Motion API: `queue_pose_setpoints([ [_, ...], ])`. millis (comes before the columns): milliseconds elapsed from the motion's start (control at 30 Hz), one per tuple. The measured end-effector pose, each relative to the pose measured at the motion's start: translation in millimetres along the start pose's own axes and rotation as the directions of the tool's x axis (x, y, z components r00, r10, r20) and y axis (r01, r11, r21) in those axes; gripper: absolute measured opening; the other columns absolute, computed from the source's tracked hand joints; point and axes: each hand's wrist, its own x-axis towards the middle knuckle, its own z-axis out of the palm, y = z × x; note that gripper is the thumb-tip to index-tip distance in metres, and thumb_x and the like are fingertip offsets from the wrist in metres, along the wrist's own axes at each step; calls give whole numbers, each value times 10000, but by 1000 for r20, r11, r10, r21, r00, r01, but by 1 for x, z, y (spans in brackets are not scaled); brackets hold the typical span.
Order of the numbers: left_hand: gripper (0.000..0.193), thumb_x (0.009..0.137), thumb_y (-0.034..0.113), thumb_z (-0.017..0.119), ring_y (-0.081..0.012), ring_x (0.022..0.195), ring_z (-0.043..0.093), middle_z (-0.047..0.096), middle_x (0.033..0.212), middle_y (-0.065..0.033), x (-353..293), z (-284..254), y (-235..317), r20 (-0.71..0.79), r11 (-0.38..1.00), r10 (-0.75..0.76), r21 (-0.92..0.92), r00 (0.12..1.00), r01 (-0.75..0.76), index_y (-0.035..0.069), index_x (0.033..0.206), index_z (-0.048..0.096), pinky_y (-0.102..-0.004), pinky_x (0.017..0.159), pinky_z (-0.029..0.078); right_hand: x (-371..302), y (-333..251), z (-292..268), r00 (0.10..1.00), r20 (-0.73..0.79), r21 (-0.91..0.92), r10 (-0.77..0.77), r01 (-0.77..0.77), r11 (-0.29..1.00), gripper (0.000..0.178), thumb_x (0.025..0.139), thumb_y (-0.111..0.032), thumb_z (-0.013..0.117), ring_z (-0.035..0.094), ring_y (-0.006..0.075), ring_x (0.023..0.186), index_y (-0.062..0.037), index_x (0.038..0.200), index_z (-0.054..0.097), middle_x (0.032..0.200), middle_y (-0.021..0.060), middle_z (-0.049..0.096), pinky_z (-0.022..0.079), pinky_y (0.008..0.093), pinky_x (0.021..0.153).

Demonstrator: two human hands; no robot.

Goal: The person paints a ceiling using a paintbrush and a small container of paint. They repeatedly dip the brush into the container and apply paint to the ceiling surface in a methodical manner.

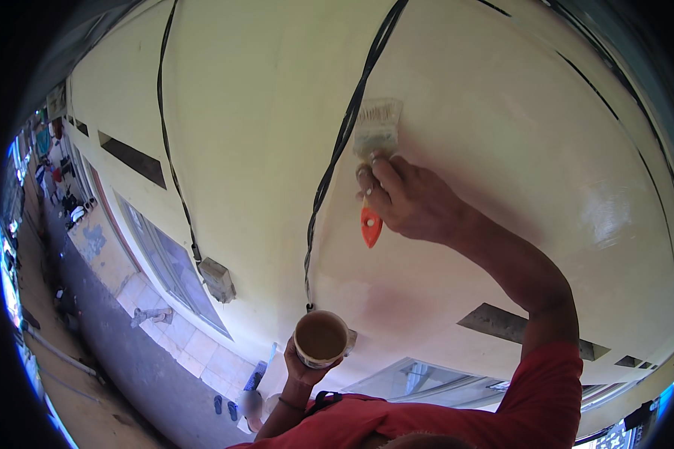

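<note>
My right hand (419,196) grips a flat paintbrush (377,138) with an orange-red handle end, its bristles pointing up the pale cream wall (247,112). The bristles lie against or very close to the wall, just right of a twisted black cable (340,146). Lower down, my left hand (304,368) is wrapped round a round tub (321,339) of light brown liquid, open at the top. A glossy patch shows on the wall to the right of my raised arm.
A thinner black cable (161,97) runs down to a grey box (217,280) on the wall. Rectangular openings (494,322) and windows (174,258) break the wall. Far below at left lies a walkway (120,329), with slippers (225,408) and a person (251,408) near the wall.
</note>
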Motion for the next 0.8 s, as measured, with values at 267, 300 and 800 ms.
queue_pose_setpoints([
  [267,740,986,623,613,-438,1493,509,519,1635,-134,-15,-14,10,36,1000,26,2,999,-26,234,1607,515,-730,1005,538,-16,15,-56,985,-169,-113,20,-39,993,297,861,-124,821,718,270,852,18,1103,724,1098,187,650,643,299,652],
  [300,732,990,622,606,-434,1492,511,523,1632,-132,-17,-16,10,45,999,15,-32,999,-14,233,1604,518,-728,1009,533,-17,41,-55,965,-260,-196,38,-91,976,279,870,-130,833,729,262,857,-17,1105,736,1115,166,657,642,298,659],
  [800,669,1015,618,564,-417,1487,516,546,1611,-113,-20,-16,-4,-31,989,-24,-149,999,19,238,1566,557,-721,1012,513,-40,13,-32,999,-29,-181,-13,7,984,214,919,-131,746,726,254,869,1,1085,720,1062,170,617,632,315,632],
])
